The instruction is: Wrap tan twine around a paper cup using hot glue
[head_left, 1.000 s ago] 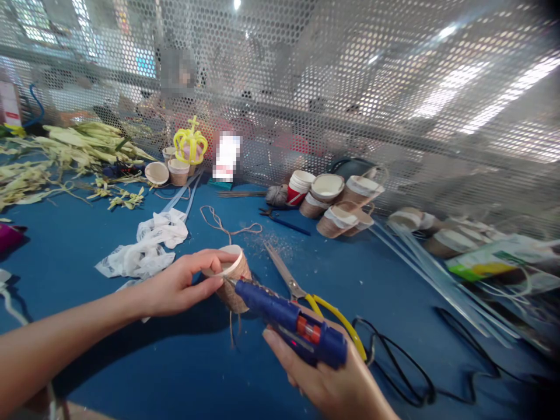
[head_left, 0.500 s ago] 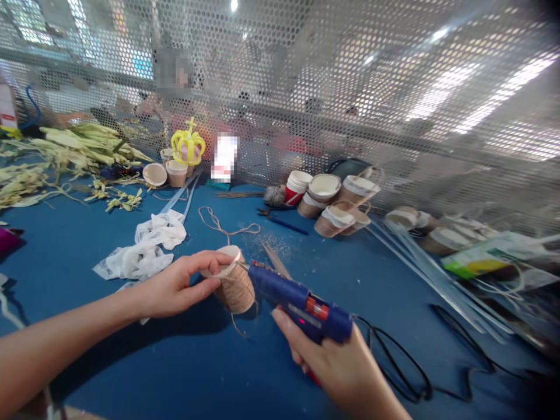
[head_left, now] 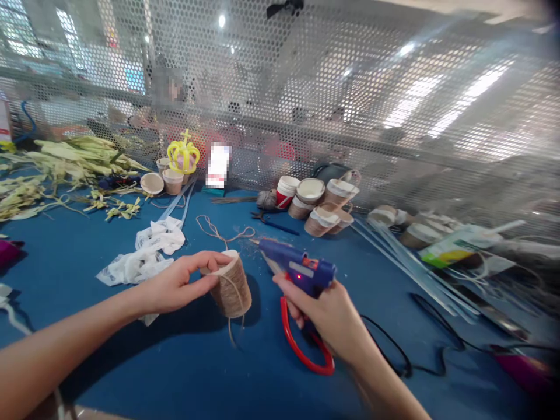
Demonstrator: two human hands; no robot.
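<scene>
My left hand [head_left: 181, 283] pinches the rim of a small paper cup [head_left: 235, 294] wrapped in brown twine, fingers inside and thumb outside. The cup leans toward me, its white mouth facing up and left. A loose twine end [head_left: 230, 333] hangs below it, and looped twine [head_left: 225, 236] lies behind. In my right hand [head_left: 326, 321] is a blue hot glue gun [head_left: 295, 262] with a lit red light. Its nozzle points left, just right of the cup and apart from it. Red-handled scissors [head_left: 286, 326] lie beneath the gun, partly hidden.
Crumpled white plastic [head_left: 137, 262] lies left of the cup. Twine-wrapped cups [head_left: 324, 219], pliers [head_left: 275, 223] and a ball of grey yarn [head_left: 266, 200] sit behind. Clear glue sticks [head_left: 411, 268] and a black cord [head_left: 441, 344] lie right. A perforated metal screen [head_left: 262, 81] borders the table.
The glue gun has drawn back from the cup's rim to the right, uncovering the red scissor handle. My left hand keeps its hold on the cup. The view has shifted slightly.
</scene>
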